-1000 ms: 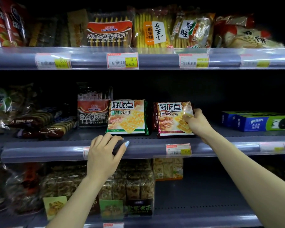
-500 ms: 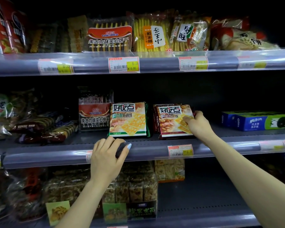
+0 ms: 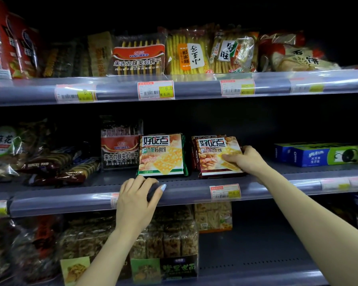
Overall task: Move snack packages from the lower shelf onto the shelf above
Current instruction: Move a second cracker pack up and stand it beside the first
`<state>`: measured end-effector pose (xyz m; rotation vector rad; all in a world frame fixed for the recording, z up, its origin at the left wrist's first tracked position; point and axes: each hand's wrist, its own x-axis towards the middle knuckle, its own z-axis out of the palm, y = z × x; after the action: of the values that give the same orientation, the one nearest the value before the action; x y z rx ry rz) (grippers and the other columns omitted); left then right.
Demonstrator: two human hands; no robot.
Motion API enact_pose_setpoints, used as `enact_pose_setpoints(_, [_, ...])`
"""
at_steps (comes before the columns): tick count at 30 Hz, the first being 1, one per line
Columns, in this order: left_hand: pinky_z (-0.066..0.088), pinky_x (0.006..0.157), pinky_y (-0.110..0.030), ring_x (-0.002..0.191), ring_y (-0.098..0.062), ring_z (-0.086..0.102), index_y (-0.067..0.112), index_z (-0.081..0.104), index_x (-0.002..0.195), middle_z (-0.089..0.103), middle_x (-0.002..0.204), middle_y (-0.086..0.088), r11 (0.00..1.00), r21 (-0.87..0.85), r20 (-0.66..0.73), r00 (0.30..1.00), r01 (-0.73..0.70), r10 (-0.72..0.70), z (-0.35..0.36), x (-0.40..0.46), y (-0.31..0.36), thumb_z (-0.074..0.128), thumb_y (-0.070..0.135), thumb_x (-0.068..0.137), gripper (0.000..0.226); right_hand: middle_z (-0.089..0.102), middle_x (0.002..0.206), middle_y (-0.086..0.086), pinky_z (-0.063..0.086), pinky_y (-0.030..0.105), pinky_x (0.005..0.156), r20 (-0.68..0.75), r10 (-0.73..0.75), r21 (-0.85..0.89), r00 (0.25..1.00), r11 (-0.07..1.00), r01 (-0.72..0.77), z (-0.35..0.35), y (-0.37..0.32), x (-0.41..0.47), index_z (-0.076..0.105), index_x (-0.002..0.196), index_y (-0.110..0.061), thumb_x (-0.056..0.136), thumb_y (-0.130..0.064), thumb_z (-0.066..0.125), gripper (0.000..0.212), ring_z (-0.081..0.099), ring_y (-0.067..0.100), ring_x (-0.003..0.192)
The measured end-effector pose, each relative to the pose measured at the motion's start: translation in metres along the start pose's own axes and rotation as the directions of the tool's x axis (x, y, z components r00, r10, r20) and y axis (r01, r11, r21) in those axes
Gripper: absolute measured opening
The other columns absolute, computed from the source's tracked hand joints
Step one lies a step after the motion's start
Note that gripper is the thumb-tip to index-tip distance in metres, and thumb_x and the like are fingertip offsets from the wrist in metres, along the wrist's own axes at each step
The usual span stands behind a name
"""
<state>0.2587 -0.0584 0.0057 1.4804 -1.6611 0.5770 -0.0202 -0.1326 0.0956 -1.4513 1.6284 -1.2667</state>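
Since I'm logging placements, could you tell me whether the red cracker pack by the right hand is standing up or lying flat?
Standing, leaning back. The red cracker pack shows its printed front, bottom edge on the middle shelf, with the right hand on its right side.

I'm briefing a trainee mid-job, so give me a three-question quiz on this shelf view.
1. True or false: the left hand rests on the front rail of the middle shelf.
2. Which package do the right hand's fingers grip? A) the brown-edged cracker pack B) the green-edged cracker pack C) the blue cookie box
3. Fill in: the blue cookie box lies to the ___ of the right hand.

Key: 1 true; 2 A; 3 right.
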Motion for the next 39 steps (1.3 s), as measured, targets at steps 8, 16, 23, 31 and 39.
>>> enact_pose_setpoints(8, [0.043,0.079,-0.031,0.079,-0.015,0.054,0.022,0.069,0.093,0.059,0.083,0.009,1.000,0.007,0.005,1.000,0.009,-0.009,-0.004,0.002,0.003,0.039,0.052,0.087,0.043,0.057,0.123,0.014,0.051,0.049,0.093,-0.018,-0.054,-0.002,0.998,0.999,0.054,0.004,0.005,0.009,0.043,0.124,-0.009,0.071,-0.027,0.078,0.066,0.060,0.032,0.109])
enact_pose_setpoints(16, [0.042,0.079,-0.030,0.078,-0.015,0.053,0.022,0.068,0.093,0.058,0.083,0.009,1.000,0.023,-0.022,1.000,0.020,-0.020,0.002,0.001,0.003,0.030,0.058,0.091,0.052,0.032,0.141,0.027,0.040,0.045,0.098,0.006,-0.069,-0.177,0.998,0.982,0.069,0.024,-0.004,0.016,0.014,0.141,-0.003,0.088,-0.035,0.060,0.077,0.040,0.041,0.126])
enact_pose_setpoints(23, [0.042,0.079,-0.031,0.079,-0.016,0.053,0.021,0.068,0.093,0.059,0.084,0.008,0.999,0.026,-0.030,0.999,0.024,-0.023,0.004,0.000,0.003,0.030,0.057,0.091,0.053,0.031,0.144,0.023,0.040,0.036,0.088,0.051,-0.055,-0.152,0.997,0.986,0.062,0.020,0.001,0.019,0.009,0.142,-0.005,0.091,-0.033,0.056,0.075,0.044,0.036,0.124])
enact_pose_setpoints(31, [0.041,0.079,-0.031,0.079,-0.016,0.054,0.021,0.068,0.093,0.059,0.084,0.008,1.000,0.025,-0.028,0.999,0.019,-0.018,0.004,0.001,0.004,0.022,0.060,0.092,0.060,0.023,0.150,0.023,0.036,0.046,0.108,0.051,-0.038,-0.143,0.998,0.989,0.045,0.020,0.000,0.019,0.000,0.148,-0.008,0.090,-0.032,0.056,0.084,0.034,0.038,0.134])
enact_pose_setpoints(39, [0.041,0.080,-0.032,0.079,-0.017,0.054,0.020,0.068,0.092,0.058,0.083,0.008,0.999,0.021,0.003,0.999,0.040,-0.041,-0.002,0.002,0.008,0.034,0.056,0.089,0.049,0.025,0.149,0.024,0.036,0.050,0.107,0.057,-0.060,-0.118,0.997,0.991,0.066,0.014,0.001,0.012,0.003,0.147,-0.005,0.090,-0.030,0.055,0.081,0.034,0.039,0.132])
